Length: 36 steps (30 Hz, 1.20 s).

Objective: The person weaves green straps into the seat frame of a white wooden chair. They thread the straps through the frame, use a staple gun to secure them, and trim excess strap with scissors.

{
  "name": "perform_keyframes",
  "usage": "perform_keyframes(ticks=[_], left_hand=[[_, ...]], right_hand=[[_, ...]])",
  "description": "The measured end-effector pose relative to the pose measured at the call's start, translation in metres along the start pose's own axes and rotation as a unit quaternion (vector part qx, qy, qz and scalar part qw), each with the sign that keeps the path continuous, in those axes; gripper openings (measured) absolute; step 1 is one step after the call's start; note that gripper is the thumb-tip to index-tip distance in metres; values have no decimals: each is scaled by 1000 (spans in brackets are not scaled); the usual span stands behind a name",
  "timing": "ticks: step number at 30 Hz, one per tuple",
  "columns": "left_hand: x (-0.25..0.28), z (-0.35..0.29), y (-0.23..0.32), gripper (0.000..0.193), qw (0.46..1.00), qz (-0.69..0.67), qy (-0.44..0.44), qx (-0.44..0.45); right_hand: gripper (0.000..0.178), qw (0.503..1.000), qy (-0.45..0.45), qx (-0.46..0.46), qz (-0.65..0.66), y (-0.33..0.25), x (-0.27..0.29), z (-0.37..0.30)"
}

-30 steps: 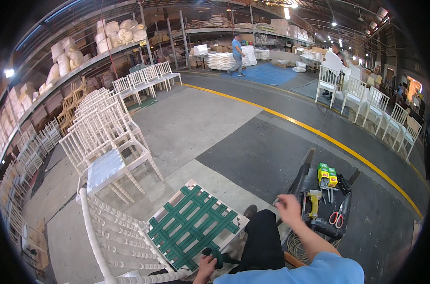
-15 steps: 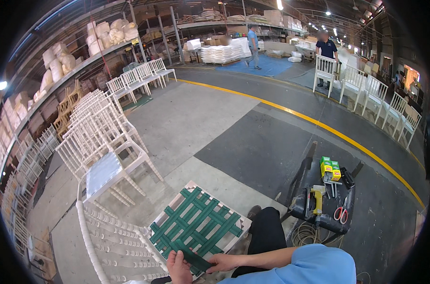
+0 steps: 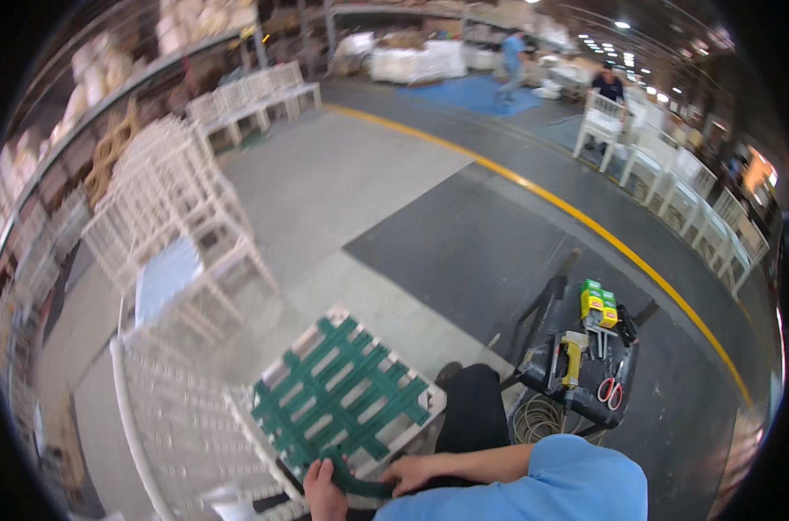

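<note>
A white chair (image 3: pixel 127 417) with a spindled back lies close in front of me. Its seat frame (image 3: pixel 429 406) carries a lattice of woven green webbing straps (image 3: pixel 329 379). At the seat's near edge, my left hand (image 3: pixel 325 495) is closed on a loose green webbing strap (image 3: pixel 347 479), thumb uppermost. This strap bows across toward my right hand (image 3: pixel 409 474), whose fingers are closed at its other end. Part of the strap is hidden behind the fingers, and the picture is slightly blurred.
On the right, a black stool-like stand (image 3: pixel 542 347) holds a yellow staple gun (image 3: pixel 572 360), red-handled scissors (image 3: pixel 611 392) and yellow-green boxes (image 3: pixel 598 304). A coiled hose (image 3: pixel 538 421) hangs beneath. White chairs (image 3: pixel 164 195) stand left; a person (image 3: pixel 606 85) stands behind another chair (image 3: pixel 599 122) far right.
The view has shifted, so the seat and stand sit slightly further left. The loose strap has gone from flat and straight to bowed between my hands. The person behind the far chair has bent lower.
</note>
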State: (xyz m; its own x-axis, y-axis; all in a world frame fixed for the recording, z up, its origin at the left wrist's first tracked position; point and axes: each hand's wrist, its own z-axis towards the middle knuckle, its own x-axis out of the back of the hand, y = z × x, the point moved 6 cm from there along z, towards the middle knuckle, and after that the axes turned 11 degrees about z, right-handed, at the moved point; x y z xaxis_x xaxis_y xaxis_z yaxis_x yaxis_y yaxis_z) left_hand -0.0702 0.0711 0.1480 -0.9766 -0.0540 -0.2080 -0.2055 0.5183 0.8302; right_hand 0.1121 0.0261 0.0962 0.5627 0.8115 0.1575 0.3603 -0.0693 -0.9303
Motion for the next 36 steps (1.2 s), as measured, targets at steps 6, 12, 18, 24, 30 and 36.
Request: perform_keyframes(ticks=[6,12,18,24,30,36], left_hand=[[13,-3,-72,24,989,-55,-33,132],[17,20,-82,30,981,-121,29,148],[16,96,-81,34,971,-166,101,139],[4,139,-82,33,914,-374,40,151],[-5,143,-87,30,875,-459,-6,153],[-5,146,-87,25,858,-490,-19,150]], right_hand=[[42,985,161,-65,17,24,41,-17],[35,960,240,-94,110,45,48,-19],[34,956,224,-93,167,44,48,-4],[30,940,227,-84,241,27,79,49],[34,958,254,-125,45,3,134,150],[37,914,168,-369,30,20,128,194]])
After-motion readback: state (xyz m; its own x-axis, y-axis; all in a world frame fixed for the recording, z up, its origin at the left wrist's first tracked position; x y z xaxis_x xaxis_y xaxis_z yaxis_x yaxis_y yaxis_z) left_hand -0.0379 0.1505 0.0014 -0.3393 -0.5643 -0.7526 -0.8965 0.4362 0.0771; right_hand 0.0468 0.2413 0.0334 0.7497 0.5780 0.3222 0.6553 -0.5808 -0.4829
